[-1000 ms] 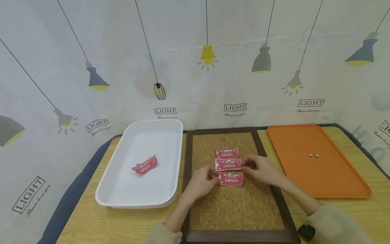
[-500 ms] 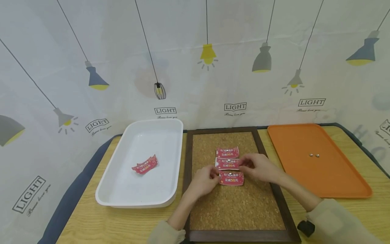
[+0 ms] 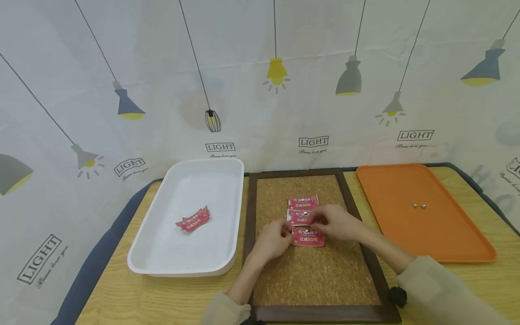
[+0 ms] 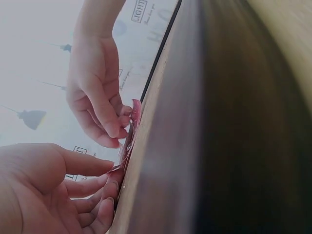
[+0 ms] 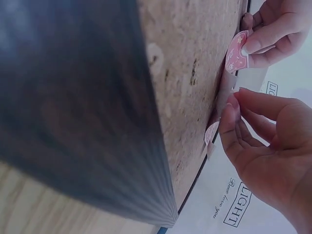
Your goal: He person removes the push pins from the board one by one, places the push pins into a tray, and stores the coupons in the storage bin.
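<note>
Three red-and-white paper coupons lie in a column on a framed corkboard (image 3: 317,280): an upper coupon (image 3: 298,203), a middle coupon (image 3: 295,217) and a lower coupon (image 3: 308,240). Small silver tacks show on them. My left hand (image 3: 271,240) pinches the lower coupon's left edge between thumb and fingers; in the right wrist view that coupon (image 5: 236,52) curves up from the cork. My right hand (image 3: 337,222) covers the middle coupon's right part, thumb and fingertips close beside the lower coupon's tack (image 3: 307,230). I cannot tell whether they grip it.
A white tub (image 3: 166,257) on the left holds several loose coupons (image 3: 194,220). On the right lies an orange tray (image 3: 430,234) with two silver tacks (image 3: 419,206). All stand on a wooden table (image 3: 113,293) before a lamp-patterned cloth.
My right hand has shifted left from the coupons' right edges to beside the lower tack, fingertips drawn closer together. My left hand keeps its pinch almost unmoved.
</note>
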`<state>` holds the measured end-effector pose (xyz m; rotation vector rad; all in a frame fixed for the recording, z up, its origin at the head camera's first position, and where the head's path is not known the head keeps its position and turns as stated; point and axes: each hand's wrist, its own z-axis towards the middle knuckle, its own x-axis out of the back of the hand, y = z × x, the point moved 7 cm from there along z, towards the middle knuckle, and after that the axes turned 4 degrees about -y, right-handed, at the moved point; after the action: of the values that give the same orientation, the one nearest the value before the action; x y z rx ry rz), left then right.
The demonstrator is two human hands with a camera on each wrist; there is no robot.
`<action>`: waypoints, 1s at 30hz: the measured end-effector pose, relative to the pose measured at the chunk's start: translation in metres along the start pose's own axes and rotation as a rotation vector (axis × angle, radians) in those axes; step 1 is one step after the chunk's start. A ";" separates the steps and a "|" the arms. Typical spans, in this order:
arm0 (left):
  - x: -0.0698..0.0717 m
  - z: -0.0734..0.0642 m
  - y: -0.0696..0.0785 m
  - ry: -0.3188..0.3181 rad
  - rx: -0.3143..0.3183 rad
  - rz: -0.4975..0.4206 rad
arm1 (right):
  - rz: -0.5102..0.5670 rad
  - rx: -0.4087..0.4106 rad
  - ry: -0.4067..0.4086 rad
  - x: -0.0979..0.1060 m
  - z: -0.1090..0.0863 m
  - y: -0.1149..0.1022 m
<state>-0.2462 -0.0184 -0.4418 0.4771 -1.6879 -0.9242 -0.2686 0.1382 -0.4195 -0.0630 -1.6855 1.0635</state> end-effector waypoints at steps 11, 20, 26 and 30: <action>0.000 0.000 -0.002 0.006 0.021 -0.013 | -0.036 -0.010 -0.046 -0.009 0.007 0.003; -0.001 -0.001 -0.001 0.017 0.018 -0.024 | -0.035 -0.007 -0.050 -0.013 0.010 0.000; -0.001 -0.001 -0.001 0.013 0.010 -0.033 | -0.038 -0.028 -0.064 -0.017 0.012 0.000; -0.001 -0.001 -0.002 0.013 0.008 -0.035 | -0.042 -0.027 -0.072 -0.016 0.012 -0.001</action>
<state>-0.2457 -0.0193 -0.4438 0.5184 -1.6767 -0.9378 -0.2714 0.1219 -0.4314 -0.0066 -1.7590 1.0218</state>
